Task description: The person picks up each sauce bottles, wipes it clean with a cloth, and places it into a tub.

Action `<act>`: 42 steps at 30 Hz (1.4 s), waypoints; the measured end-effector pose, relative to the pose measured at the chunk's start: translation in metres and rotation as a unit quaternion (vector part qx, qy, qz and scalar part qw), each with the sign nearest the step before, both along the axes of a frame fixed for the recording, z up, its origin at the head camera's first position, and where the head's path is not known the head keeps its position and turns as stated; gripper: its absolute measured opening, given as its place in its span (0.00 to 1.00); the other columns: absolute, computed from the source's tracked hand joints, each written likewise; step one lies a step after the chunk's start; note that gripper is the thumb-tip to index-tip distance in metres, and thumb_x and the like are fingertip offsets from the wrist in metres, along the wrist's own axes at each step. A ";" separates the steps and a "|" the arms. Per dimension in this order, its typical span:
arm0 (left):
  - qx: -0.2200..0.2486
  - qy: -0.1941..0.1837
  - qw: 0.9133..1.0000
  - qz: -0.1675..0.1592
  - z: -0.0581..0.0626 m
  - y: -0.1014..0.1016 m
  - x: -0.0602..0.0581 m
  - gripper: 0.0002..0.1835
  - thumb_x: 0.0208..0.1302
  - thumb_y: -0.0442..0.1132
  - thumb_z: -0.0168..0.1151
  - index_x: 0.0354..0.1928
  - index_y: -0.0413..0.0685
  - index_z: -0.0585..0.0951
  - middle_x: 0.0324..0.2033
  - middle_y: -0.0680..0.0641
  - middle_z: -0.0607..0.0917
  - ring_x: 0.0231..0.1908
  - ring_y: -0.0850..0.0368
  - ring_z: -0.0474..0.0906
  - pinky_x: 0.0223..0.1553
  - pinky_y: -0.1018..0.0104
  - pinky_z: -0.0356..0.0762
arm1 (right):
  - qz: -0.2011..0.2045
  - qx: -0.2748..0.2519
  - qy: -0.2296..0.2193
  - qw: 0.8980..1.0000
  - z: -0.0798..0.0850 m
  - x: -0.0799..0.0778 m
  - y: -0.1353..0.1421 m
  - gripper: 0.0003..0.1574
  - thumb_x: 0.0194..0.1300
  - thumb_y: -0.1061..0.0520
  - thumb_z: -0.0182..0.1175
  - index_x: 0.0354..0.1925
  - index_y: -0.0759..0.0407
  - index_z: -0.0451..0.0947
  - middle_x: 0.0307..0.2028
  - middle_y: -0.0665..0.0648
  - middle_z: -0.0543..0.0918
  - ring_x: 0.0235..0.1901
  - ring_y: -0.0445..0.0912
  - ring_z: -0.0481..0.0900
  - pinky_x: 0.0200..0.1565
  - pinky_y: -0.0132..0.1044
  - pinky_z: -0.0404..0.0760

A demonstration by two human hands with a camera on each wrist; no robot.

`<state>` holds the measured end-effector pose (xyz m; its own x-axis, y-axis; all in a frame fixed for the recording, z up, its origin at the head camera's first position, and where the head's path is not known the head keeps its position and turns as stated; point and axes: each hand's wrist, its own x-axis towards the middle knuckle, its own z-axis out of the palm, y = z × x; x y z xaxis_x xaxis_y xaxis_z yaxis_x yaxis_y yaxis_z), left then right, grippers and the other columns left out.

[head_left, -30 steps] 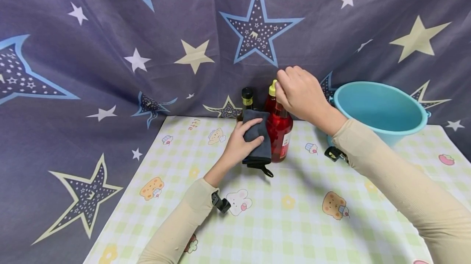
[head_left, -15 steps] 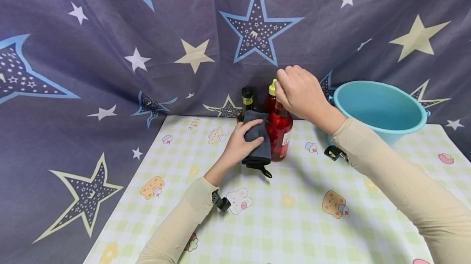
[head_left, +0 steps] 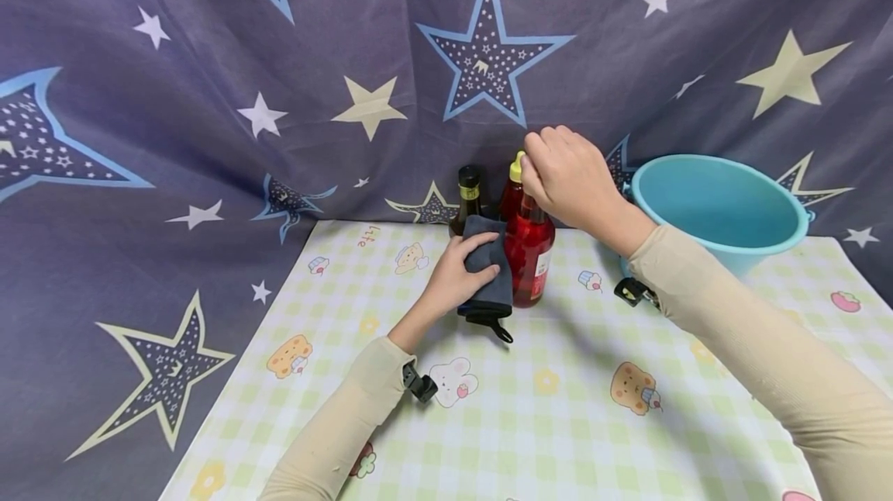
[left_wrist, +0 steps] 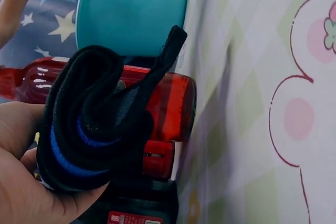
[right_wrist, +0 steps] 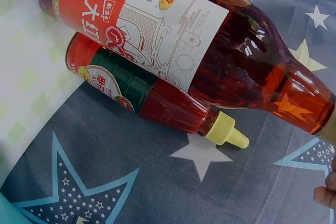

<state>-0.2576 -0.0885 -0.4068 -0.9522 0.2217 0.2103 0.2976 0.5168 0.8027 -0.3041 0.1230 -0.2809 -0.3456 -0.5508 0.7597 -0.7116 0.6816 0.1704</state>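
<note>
A tall red glass bottle with a white and red label stands on the table. My right hand grips its top, hiding the cap in the head view. Pinched in my left hand is a folded dark grey cloth, held against the bottle's left side. From the cloth's lower end hangs a black loop, and the left wrist view shows its layers with blue edging. Just behind the red bottle stands a sauce bottle with a yellow nozzle cap. A dark bottle with a black cap rises behind the cloth.
To the right, a light blue bucket stands at the back of the table. The checked tablecloth has printed cartoon figures. A dark star-patterned curtain hangs directly behind the bottles.
My left hand and the cloth have shifted slightly down along the bottle's side, the cloth's top edge sitting lower. My right hand stays at the bottle's top.
</note>
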 end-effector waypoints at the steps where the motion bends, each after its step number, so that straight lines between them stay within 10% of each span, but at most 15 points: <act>1: -0.001 -0.002 1.000 -0.001 -0.001 0.000 0.000 0.28 0.66 0.37 0.69 0.69 0.56 0.78 0.61 0.34 0.74 0.56 0.40 0.76 0.58 0.46 0.76 | 0.000 0.000 0.000 1.000 0.000 0.000 0.000 0.19 0.77 0.55 0.42 0.31 0.65 0.68 0.23 0.61 0.68 0.23 0.55 0.63 0.28 0.42 0.62; 42: -0.127 -0.026 0.991 0.028 0.006 0.010 0.004 0.28 0.66 0.40 0.69 0.68 0.57 0.78 0.61 0.36 0.75 0.57 0.38 0.78 0.56 0.46 0.78 | 0.003 -0.007 0.009 1.000 -0.001 0.001 0.000 0.19 0.77 0.55 0.43 0.31 0.64 0.68 0.23 0.61 0.68 0.22 0.54 0.63 0.28 0.42 0.62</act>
<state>-0.2535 -0.0786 -0.4010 -0.9727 0.2071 0.1045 0.2238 0.7184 0.6587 -0.3029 0.1226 -0.2823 -0.3281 -0.5421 0.7736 -0.7122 0.6800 0.1744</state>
